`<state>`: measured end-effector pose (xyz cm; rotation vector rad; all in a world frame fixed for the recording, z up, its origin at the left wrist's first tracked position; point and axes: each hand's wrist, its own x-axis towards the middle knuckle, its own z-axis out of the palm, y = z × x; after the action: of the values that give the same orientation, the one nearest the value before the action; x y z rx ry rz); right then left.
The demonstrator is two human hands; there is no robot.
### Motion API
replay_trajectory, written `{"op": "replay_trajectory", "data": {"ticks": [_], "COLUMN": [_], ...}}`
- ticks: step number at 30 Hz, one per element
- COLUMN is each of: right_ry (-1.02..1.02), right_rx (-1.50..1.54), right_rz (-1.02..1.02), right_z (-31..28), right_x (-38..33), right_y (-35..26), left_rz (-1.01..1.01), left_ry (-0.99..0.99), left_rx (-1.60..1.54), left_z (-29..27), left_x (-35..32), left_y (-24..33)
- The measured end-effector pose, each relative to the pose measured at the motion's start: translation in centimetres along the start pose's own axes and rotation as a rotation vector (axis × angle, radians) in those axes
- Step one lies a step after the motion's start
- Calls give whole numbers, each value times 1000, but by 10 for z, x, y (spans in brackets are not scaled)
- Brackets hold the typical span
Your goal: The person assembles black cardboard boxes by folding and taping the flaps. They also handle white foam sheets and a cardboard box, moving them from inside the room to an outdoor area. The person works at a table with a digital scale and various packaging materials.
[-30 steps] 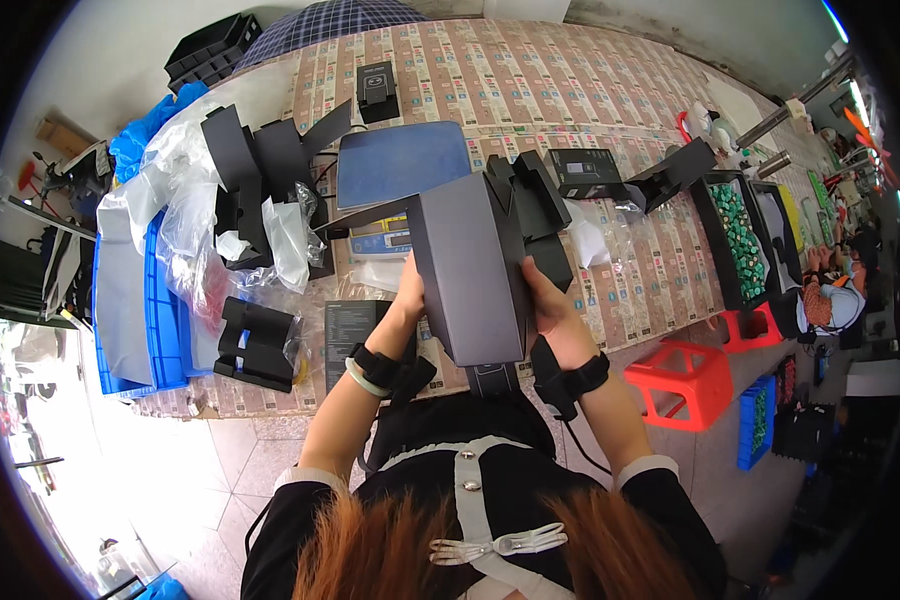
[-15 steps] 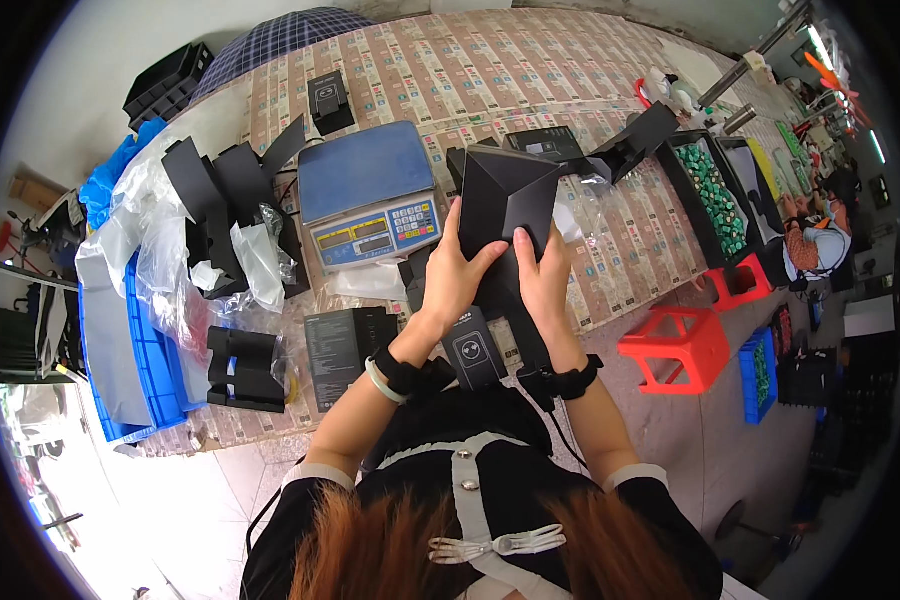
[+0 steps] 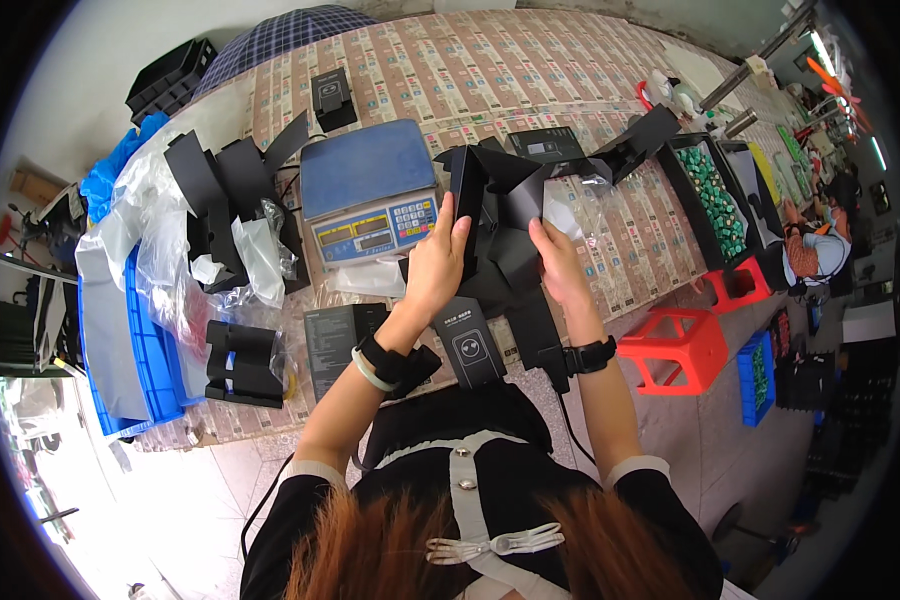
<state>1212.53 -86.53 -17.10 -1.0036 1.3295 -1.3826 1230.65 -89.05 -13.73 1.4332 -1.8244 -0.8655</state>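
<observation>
Between my hands is a black cardboard box [image 3: 515,205], its folded panels sticking out at angles above the table's near side. My left hand [image 3: 438,262] grips its left panel, fingers along the outside and thumb raised at the inner edge. On the opposite side, my right hand [image 3: 562,262] holds the right panel by its edge. Just below stands a closed black box [image 3: 468,345] with a round printed motif. Another black box [image 3: 335,350], covered in small print, lies beside my left wrist. Both wrists wear black straps.
A scale [image 3: 370,190] with a blue pan stands left of my hands. Farther left are opened black cartons [image 3: 220,200], clear plastic bags and a blue crate [image 3: 150,340]. To the right are a black tray [image 3: 685,200] of green parts and a red stool [image 3: 675,350]. Another person sits far right.
The cardboard between my hands has opened from a flat-faced wedge into spread panels. My right hand has moved slightly right and down, and my left has shifted a little left.
</observation>
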Motion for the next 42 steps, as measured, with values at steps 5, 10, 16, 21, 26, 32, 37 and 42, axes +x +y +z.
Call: {"op": "replay_trajectory", "data": {"ticks": [5, 10, 16, 21, 26, 32, 37, 42], "right_ry": [216, 194, 44, 219, 149, 160, 132, -138], "right_rx": [-721, -713, -257, -256, -542, -272, 308, 330], "right_rz": [-550, -395, -172, -340, -316, -345, -209, -423], "right_z": [29, 42, 32, 38, 53, 19, 5, 46], "right_x": [-5, -8, -16, -24, -40, -20, -13, -14], "right_y": [-30, -43, -52, -58, -71, -64, -92, -92], "left_rz": [16, 125, 170, 47, 155, 46, 82, -312], "left_ry": [158, 154, 176, 122, 245, -247, -640, -1051], "left_rx": [131, 177, 178, 99, 203, -50, -383, -781], "left_z": [14, 14, 13, 7, 18, 2, -10, 13], "left_x": [2, 0, -2, 14, 28, 35, 20, -1], "left_y": [4, 11, 12, 7, 4, -1, 9, 4]}}
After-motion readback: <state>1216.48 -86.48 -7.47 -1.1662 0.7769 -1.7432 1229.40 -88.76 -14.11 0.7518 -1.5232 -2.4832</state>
